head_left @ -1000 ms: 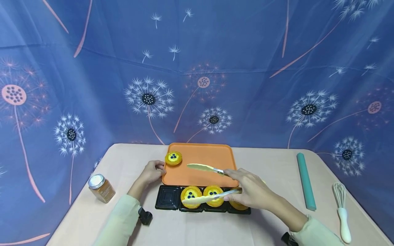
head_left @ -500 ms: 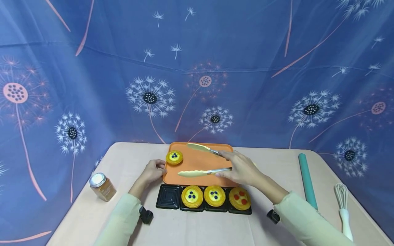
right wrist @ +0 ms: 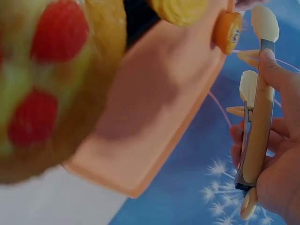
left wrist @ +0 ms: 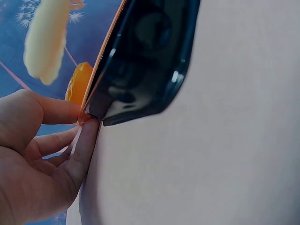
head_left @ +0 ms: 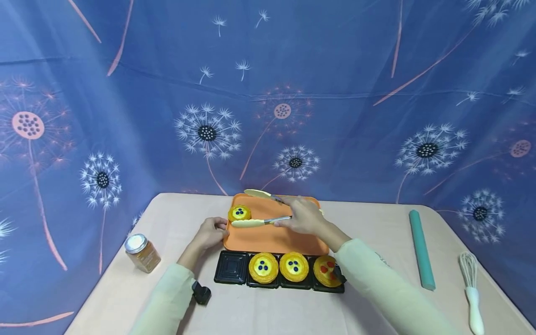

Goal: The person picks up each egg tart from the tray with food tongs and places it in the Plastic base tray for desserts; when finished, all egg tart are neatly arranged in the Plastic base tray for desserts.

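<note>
My left hand pinches the left edge of the orange tray between thumb and fingers. My right hand holds a pair of tongs with cream, scalloped tips. The tongs are spread wide above the tray, their tips pointing left. One egg tart with blue berries sits at the tray's left side, near the tips. In front stands a black four-part box; its leftmost compartment is bare. Two blueberry tarts and a red-berry tart, partly behind the right sleeve, fill the others.
A jar with a silver lid stands at the left of the table. On the right lie a teal rolling pin and a whisk with a white handle. A blue dandelion-print cloth hangs behind the table.
My right hand has carried the spread tongs left and away from me, from over the black box to above the orange tray. My left hand has stayed at the tray's edge.
</note>
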`<state>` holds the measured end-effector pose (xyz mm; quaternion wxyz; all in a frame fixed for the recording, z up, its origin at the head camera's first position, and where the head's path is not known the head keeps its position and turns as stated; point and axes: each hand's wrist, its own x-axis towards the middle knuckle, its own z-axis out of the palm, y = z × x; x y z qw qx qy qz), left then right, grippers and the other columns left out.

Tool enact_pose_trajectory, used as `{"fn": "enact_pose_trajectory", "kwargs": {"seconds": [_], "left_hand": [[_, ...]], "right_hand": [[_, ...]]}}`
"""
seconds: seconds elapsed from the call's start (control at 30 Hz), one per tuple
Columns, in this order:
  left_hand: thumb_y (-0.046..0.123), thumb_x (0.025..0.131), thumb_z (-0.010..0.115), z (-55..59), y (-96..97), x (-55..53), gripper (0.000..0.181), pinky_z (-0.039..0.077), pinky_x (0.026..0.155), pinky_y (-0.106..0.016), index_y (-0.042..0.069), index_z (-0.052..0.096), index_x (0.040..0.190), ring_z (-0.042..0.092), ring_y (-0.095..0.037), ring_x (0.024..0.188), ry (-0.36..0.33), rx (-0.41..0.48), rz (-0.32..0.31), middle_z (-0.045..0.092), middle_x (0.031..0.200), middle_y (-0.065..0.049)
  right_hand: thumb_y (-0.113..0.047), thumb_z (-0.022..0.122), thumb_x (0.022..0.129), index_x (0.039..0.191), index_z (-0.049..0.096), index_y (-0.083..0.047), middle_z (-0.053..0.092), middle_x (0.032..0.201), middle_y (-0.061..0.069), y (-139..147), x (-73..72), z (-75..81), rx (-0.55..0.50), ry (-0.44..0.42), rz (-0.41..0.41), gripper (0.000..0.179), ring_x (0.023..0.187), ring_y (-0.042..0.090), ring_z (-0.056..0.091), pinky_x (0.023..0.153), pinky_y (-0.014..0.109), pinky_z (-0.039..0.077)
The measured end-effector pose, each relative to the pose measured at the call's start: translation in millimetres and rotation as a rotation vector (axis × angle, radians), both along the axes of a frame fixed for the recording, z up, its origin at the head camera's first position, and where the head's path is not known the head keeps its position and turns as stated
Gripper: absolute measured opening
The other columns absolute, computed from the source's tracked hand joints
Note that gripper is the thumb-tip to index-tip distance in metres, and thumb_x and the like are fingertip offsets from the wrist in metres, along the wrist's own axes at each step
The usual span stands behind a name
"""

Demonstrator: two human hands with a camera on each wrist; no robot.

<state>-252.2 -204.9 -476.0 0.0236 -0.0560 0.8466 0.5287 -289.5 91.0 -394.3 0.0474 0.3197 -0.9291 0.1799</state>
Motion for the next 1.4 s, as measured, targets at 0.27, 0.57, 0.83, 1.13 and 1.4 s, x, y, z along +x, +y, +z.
{"fn": "enact_pose_trajectory", "kwargs": {"seconds": [0.27, 0.57, 0.83, 1.13, 1.4], "left_hand": [[-0.007, 0.078, 0.061, 2.6, 8.0, -3.5, 0.037, 0.051, 0.058, -0.025, -0.011, 0.062, 0.115, 0.056, -0.018, 0.074, -0.007, 0.042, -0.006, 0.059, 0.092, -0.013], [-0.009, 0.078, 0.062, 2.8, 12.9, -5.6, 0.039, 0.052, 0.059, -0.025, -0.012, 0.06, 0.117, 0.056, -0.017, 0.072, -0.012, 0.065, -0.012, 0.059, 0.092, -0.014], [-0.007, 0.08, 0.063, 2.7, 12.2, -4.9, 0.034, 0.05, 0.062, -0.024, -0.01, 0.062, 0.114, 0.056, -0.018, 0.077, -0.029, 0.033, 0.01, 0.06, 0.094, -0.014], [-0.006, 0.079, 0.064, 2.5, 8.2, -4.7, 0.032, 0.048, 0.062, -0.022, -0.01, 0.063, 0.111, 0.055, -0.018, 0.076, -0.011, 0.01, 0.012, 0.06, 0.091, -0.013], [-0.005, 0.08, 0.066, 0.4, 2.3, -0.9, 0.035, 0.048, 0.065, -0.024, -0.011, 0.063, 0.114, 0.055, -0.02, 0.08, 0.004, -0.012, 0.024, 0.061, 0.092, -0.013]], "right_hand": [[-0.051, 0.079, 0.079, 0.14, 0.056, -0.007, 0.05, 0.064, -0.005, -6, -5.0, -13.0, 0.025, -0.047, -0.031, 0.079, 0.074, 0.016, 0.049, 0.054, 0.031, 0.038], [-0.044, 0.078, 0.083, 0.136, 0.06, -0.008, 0.054, 0.066, -0.007, -17, -10.9, -20.4, 0.058, -0.016, -0.045, 0.067, 0.072, 0.016, 0.052, 0.06, 0.033, 0.041], [-0.039, 0.078, 0.085, 0.127, 0.067, -0.008, 0.066, 0.08, -0.003, -25, -11.6, -23.5, 0.026, -0.005, -0.067, 0.054, 0.06, 0.012, 0.048, 0.056, 0.031, 0.042], [-0.039, 0.078, 0.085, 0.129, 0.066, -0.008, 0.059, 0.062, 0.001, -22, -9.6, -10.4, -0.017, 0.015, -0.079, 0.055, 0.043, 0.009, 0.032, 0.04, 0.025, 0.023], [-0.039, 0.078, 0.085, 0.128, 0.066, -0.01, 0.073, 0.093, 0.004, -17, -0.5, 3.5, 0.028, 0.093, -0.021, 0.053, 0.068, 0.015, 0.053, 0.047, 0.026, 0.036]]}}
